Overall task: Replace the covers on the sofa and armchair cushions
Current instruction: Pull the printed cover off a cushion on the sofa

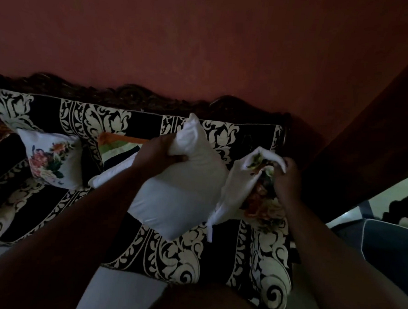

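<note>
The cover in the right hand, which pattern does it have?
White with a flower print, seen in the head view.

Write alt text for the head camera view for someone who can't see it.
Over a black-and-cream patterned sofa, a person's left hand grips a bare white cushion while the right hand holds a bunched white floral cover beside it. A cushion already in a floral cover leans on the sofa at left, below a red wall.

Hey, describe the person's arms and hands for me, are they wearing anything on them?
Both forearms are bare as far as the picture shows, with no sleeves in view. The left hand and right hand wear no gloves. The dim light hides any rings or a watch.
</note>
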The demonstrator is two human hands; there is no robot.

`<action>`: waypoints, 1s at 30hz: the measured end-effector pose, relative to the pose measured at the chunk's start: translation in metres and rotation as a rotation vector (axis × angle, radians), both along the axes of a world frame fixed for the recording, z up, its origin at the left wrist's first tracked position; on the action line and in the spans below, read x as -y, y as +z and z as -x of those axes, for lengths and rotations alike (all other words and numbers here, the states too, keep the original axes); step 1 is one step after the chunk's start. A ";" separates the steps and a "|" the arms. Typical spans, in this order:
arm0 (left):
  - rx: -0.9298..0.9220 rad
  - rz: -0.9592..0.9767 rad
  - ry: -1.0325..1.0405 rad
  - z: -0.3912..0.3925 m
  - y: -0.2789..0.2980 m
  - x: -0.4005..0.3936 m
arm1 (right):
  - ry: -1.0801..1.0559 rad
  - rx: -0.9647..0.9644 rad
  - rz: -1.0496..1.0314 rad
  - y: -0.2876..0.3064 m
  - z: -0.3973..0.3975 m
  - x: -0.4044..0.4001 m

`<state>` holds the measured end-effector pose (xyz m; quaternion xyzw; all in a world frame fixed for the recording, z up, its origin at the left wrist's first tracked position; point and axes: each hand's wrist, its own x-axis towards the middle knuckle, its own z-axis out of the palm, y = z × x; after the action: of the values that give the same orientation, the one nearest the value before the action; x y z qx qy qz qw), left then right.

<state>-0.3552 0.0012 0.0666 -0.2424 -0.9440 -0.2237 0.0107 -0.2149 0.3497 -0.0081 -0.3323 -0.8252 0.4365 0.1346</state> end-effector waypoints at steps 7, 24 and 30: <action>0.038 0.104 0.043 -0.012 -0.038 -0.024 | 0.154 0.103 -0.001 -0.010 0.000 0.012; 0.268 0.482 -0.305 0.029 -0.187 -0.078 | 0.009 0.459 -0.017 -0.050 -0.032 0.052; 0.287 0.608 -0.598 0.063 -0.241 -0.118 | -0.112 0.461 0.014 -0.071 -0.042 0.069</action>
<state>-0.4181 0.1193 -0.1742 -0.4633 -0.8472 0.0394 -0.2572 -0.1724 0.2802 -0.0788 -0.4696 -0.8113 0.3465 -0.0358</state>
